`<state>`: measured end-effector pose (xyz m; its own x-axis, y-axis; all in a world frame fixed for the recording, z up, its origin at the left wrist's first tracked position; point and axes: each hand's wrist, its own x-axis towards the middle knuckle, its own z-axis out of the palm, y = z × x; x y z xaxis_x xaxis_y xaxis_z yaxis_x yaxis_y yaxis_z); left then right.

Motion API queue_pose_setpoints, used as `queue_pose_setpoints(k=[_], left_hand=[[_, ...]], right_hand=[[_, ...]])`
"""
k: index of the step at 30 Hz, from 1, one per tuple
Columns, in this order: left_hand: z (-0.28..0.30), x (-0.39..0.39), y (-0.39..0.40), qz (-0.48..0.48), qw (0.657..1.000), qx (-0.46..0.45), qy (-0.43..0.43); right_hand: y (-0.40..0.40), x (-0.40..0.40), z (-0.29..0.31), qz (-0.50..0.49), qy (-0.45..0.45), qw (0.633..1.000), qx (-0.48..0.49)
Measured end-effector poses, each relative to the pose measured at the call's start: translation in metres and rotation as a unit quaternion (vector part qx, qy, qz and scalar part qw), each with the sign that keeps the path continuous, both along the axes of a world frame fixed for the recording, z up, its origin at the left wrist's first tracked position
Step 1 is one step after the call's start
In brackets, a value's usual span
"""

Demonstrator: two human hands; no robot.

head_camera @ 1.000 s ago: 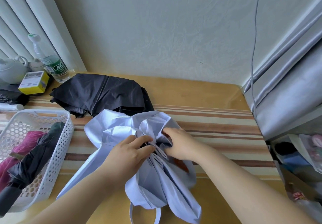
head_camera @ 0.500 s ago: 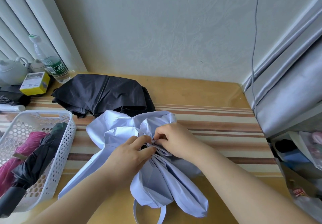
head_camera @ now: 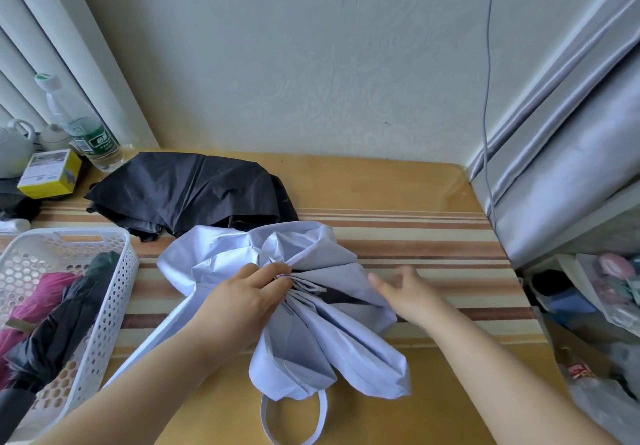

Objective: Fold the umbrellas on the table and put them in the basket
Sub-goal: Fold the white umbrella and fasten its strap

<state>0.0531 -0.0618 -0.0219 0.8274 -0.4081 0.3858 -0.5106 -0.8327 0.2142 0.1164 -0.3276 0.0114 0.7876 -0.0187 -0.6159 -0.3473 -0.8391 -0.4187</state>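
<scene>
Head view: pale lavender umbrella [head_camera: 311, 323] lies collapsed on the striped table [head_camera: 433, 236], canopy loose in pleats, its wrist strap loop [head_camera: 294, 420] at the near edge. Left hand [head_camera: 242, 302] grips the gathered folds at the umbrella's middle, fingers curled round the bunched fabric. Right hand [head_camera: 408, 292] is released, fingers spread and slightly blurred, at the right edge of the canopy; cannot tell whether fingertips touch the cloth. Black umbrella [head_camera: 187, 195] lies unfolded and flat behind the lavender one, their edges overlapping. White perforated basket [head_camera: 104, 306] sits at the left of the table, just beside the lavender canopy, holding a folded pink umbrella [head_camera: 34, 306] and a folded dark umbrella [head_camera: 69, 323]. Far left corner: plastic water bottle [head_camera: 83, 126], yellow box [head_camera: 50, 172], white teapot [head_camera: 14, 146]. Grey fabric-covered cabinet [head_camera: 571, 167] stands at right, a thin cable [head_camera: 488, 63] hanging down the wall.
</scene>
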Motion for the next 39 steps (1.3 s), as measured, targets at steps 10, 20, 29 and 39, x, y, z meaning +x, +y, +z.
queue_pose_setpoints(k=[10,20,29,39], left_hand=[[0.006,0.002,-0.004,-0.018,0.999,0.019,-0.020],[0.007,0.004,-0.011,-0.018,0.999,0.022,-0.030],[0.007,0.001,-0.011,-0.017,0.999,0.034,-0.031],[0.006,-0.002,-0.014,-0.034,0.998,0.052,-0.027]], right_hand=[[-0.022,-0.005,-0.015,-0.208,0.064,0.876,0.431],[-0.036,0.002,0.001,-0.184,0.069,0.843,0.501],[-0.038,0.002,0.006,-0.211,0.111,0.790,0.565],[-0.040,0.009,0.021,-0.097,0.163,0.823,0.535]])
